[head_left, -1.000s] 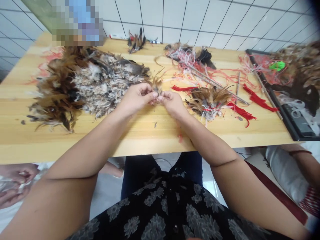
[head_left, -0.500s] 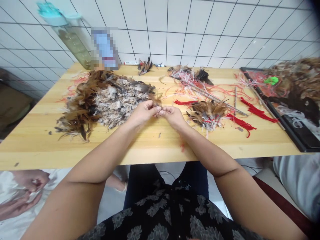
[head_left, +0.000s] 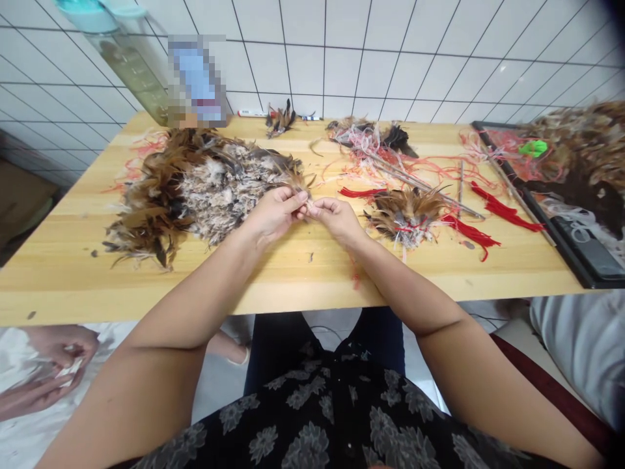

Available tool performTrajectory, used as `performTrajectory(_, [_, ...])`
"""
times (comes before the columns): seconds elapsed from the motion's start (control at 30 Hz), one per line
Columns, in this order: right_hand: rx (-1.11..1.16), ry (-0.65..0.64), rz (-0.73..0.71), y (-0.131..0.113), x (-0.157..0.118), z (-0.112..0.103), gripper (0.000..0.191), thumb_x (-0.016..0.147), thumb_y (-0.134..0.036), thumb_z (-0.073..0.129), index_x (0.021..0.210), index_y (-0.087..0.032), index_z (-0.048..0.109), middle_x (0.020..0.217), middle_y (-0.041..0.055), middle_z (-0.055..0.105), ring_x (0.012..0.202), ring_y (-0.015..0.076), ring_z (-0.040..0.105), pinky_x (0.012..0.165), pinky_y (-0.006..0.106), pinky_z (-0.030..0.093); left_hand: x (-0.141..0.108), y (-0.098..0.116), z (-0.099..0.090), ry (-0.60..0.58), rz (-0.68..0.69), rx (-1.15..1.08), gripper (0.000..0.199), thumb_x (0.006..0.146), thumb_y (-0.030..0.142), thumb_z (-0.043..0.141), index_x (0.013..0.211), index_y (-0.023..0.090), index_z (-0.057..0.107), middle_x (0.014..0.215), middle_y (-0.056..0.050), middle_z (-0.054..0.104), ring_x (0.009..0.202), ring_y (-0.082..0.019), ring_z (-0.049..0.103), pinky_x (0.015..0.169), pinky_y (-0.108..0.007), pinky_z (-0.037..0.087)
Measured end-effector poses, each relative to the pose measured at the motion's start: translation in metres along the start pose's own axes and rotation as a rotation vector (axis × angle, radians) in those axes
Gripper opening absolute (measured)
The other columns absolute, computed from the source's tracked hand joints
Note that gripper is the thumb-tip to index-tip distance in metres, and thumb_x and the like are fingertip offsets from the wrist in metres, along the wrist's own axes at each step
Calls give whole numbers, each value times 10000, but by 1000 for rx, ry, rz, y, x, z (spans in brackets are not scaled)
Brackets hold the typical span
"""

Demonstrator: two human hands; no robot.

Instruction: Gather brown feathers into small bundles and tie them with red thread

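My left hand (head_left: 277, 212) is closed in a pinch in front of the large feather heap. Brown feathers (head_left: 303, 180) stick up from its fingertips, and their lower ends are hidden by the fingers. Thumb and forefinger of my right hand (head_left: 338, 220) pinch the pale base of the same small bunch, meeting the left fingertips. The heap (head_left: 215, 195) of brown, grey and whitish feathers lies left of and behind my hands. To the right sits a fan-shaped feather bundle (head_left: 407, 215) bound with red thread.
Thin sticks (head_left: 420, 185), red thread bundles (head_left: 505, 207) and pink-white strings (head_left: 361, 146) lie at the right. A black-edged tray (head_left: 532, 208) holds more feathers. A bottle (head_left: 131, 75) and a blurred-out device (head_left: 198, 81) stand back left. Another person's hands (head_left: 63, 365) show lower left.
The view has tilted down slightly, so the table sits a little higher in it. Both hands keep their pinch, and the fingers have shifted slightly on the feathers.
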State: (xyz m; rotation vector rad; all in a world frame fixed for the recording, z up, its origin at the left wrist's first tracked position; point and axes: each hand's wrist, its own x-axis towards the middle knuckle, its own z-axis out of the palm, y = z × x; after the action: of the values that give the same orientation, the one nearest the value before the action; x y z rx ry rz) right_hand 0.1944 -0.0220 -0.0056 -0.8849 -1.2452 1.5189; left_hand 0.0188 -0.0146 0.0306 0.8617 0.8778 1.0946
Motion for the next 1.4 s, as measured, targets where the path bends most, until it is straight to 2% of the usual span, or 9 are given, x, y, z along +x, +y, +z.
performTrajectory(0.13, [23,-15,8,-4,-2,1,564,665,-640,1136,832,-189,841,889,25,855,903,149,711,981,292,579,1,1,-3,-6,-6,6,499,897,225,1176,692,126,733,645,-25,686,570,-100,655,572,-151,544])
performTrajectory(0.3, [24,13,21,-8,-2,3,600,562,-614,1179,774,-187,815,811,-7,816,842,132,680,934,282,568,2,4,-7,-28,-1,-8,482,875,259,1186,718,129,749,655,-25,685,588,-106,654,562,-152,532])
performTrajectory(0.5, [33,-23,-2,-7,-3,3,639,588,-690,1171,812,-193,837,887,32,878,896,150,737,978,296,602,0,2,-5,-39,-28,1,534,798,263,1234,696,125,729,643,-23,673,579,-104,647,573,-160,547])
performTrajectory(0.7, [12,-35,-29,-8,-2,2,648,622,-718,1157,819,-201,819,885,19,859,906,151,735,1005,314,611,1,1,-2,-1,24,36,562,857,273,1200,666,147,687,623,-13,654,555,-104,617,565,-167,537])
performTrajectory(0.83, [24,-6,6,-14,-4,5,701,514,-718,1182,795,-202,799,865,13,842,888,149,714,993,312,613,0,1,0,27,39,37,547,913,256,1160,665,150,684,620,-9,633,546,-99,602,553,-166,519])
performTrajectory(0.97, [14,11,46,-16,-4,6,746,438,-753,1172,755,-210,770,801,-4,800,856,152,690,985,319,618,-1,-1,0,10,24,77,531,898,256,1164,691,154,686,643,-10,644,547,-97,590,569,-173,528])
performTrajectory(1.17, [-99,-20,-32,-15,-1,-2,740,621,-808,1093,859,-184,775,874,21,784,887,150,654,927,299,557,6,-3,-13,14,129,168,550,848,346,1183,703,181,679,656,-5,660,567,-116,595,587,-207,524])
performTrajectory(1.3, [-144,-73,-5,-18,0,-4,737,613,-840,1077,810,-205,760,904,33,811,925,178,649,939,313,558,10,-6,-26,2,222,392,470,868,329,1121,699,196,703,659,-13,674,598,-144,583,591,-243,466])
performTrajectory(1.4, [-208,-61,21,-18,1,-4,575,721,-653,1077,780,-190,742,784,-14,694,826,145,547,848,294,482,11,-8,-28,21,307,581,338,903,226,1032,734,200,740,695,-7,690,655,-166,601,639,-272,449])
